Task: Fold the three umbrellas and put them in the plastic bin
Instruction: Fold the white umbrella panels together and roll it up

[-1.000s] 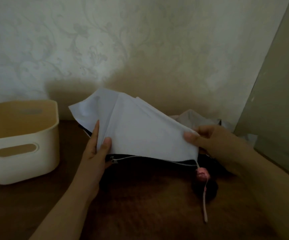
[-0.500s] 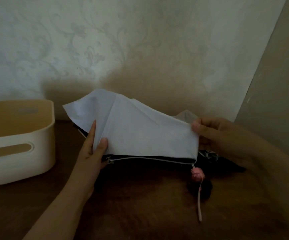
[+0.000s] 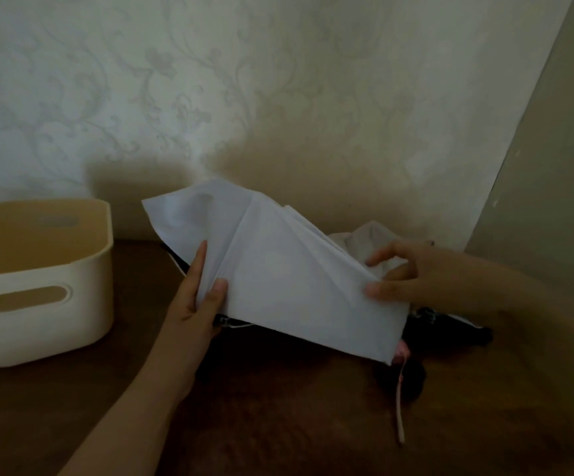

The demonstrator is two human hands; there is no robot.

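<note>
A white umbrella (image 3: 278,276) with a dark underside lies partly folded on the brown table, its canopy gathered into flat pleats. My left hand (image 3: 196,300) pinches the pleats at their left end, thumb on top and fingers behind. My right hand (image 3: 412,280) is at the right end, with its thumb pressing on the fabric and its fingers spread loosely above. A pink handle with a pink strap (image 3: 400,403) hangs out below the canopy's right corner. The cream plastic bin (image 3: 48,324) stands at the left, and its visible inside holds nothing.
More crumpled pale fabric (image 3: 375,242) lies behind my right hand against the patterned wall. A plain panel (image 3: 553,201) rises on the right. Dark fabric (image 3: 464,331) spreads on the table (image 3: 278,434) under my right forearm.
My right hand has let go of its grip on the canopy's right corner, and its fingers have spread above the fabric. That corner has dropped lower. My left hand keeps its hold.
</note>
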